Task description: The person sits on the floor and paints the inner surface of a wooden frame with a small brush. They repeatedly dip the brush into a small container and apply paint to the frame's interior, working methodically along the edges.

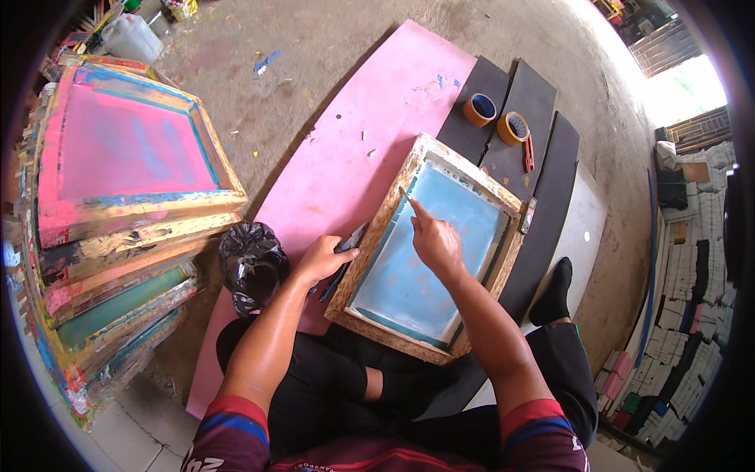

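A wooden screen-printing frame (pixel 484 305) with blue-tinted mesh (pixel 429 271) lies tilted before me. My right hand (pixel 437 242) is over its mesh, index finger stretched toward the upper left inner edge and the other fingers curled. A thin brownish sliver shows at that fingertip, too small to name. My left hand (pixel 322 258) is closed beside the frame's left rail, thumb toward the wood. Next to it, a dark bluish flat piece (pixel 351 239) runs along the rail; its kind is unclear. Left of that hand is a crumpled black plastic bag (pixel 253 267).
The frame rests across a pink board (pixel 338 149) and dark boards (pixel 548 149). Two tape rolls (pixel 480 109) (pixel 513 128) and a red cutter (pixel 528 155) lie beyond it. Paint-stained frames (pixel 141 208) are stacked at left. My black-socked foot (pixel 554 293) is at right.
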The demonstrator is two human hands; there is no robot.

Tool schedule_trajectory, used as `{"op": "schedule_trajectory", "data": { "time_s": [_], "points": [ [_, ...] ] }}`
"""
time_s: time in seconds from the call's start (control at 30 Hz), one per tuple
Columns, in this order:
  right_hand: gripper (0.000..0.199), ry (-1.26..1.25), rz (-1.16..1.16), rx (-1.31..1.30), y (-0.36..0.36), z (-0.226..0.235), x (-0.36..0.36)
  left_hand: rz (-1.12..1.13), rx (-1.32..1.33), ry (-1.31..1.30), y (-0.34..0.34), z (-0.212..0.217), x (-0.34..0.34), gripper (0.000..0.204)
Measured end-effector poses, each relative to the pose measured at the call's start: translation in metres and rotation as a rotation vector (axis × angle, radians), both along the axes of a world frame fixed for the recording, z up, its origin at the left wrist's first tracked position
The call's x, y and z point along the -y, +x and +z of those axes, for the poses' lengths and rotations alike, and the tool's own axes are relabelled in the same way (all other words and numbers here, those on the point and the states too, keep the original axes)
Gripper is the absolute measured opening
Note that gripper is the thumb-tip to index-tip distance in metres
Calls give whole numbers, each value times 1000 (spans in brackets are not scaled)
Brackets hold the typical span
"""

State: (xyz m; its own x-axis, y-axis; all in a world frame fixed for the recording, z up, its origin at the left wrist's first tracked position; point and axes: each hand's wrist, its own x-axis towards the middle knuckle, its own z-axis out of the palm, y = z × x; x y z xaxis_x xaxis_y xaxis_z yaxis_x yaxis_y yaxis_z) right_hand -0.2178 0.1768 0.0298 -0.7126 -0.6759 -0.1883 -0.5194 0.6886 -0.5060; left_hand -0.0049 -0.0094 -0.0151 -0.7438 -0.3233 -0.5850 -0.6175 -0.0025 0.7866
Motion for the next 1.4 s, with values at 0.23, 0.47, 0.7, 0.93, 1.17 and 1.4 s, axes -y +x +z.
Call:
{"op": "schedule_trajectory", "data": {
  "time_s": [0.23, 0.47, 0.7, 0.93, 1.17, 1.4],
  "points": [
    [52, -426, -34, 275, -29, -62, -12, -20, -29, 18, -2, -11, 4, 33],
    [47, -142, -299, 758, -15, 16, 12, 39, -88, -10, 7, -23, 4, 42],
    [44, -48, -239, 658, -37, 42, 10, 22, -26, 68, 2, -7, 5, 33],
    [40, 50, -79, 123, -14, 42, 5, 27, -29, 67, 4, -11, 6, 35],
    [39, 106, -3, -9, -9, 44, 7, 13, -2, 57, 1, 2, 4, 37],
    [40, 247, -35, 18, 2, 43, 23, 23, -111, 2, 2, -15, 2, 35]
  ]
}}
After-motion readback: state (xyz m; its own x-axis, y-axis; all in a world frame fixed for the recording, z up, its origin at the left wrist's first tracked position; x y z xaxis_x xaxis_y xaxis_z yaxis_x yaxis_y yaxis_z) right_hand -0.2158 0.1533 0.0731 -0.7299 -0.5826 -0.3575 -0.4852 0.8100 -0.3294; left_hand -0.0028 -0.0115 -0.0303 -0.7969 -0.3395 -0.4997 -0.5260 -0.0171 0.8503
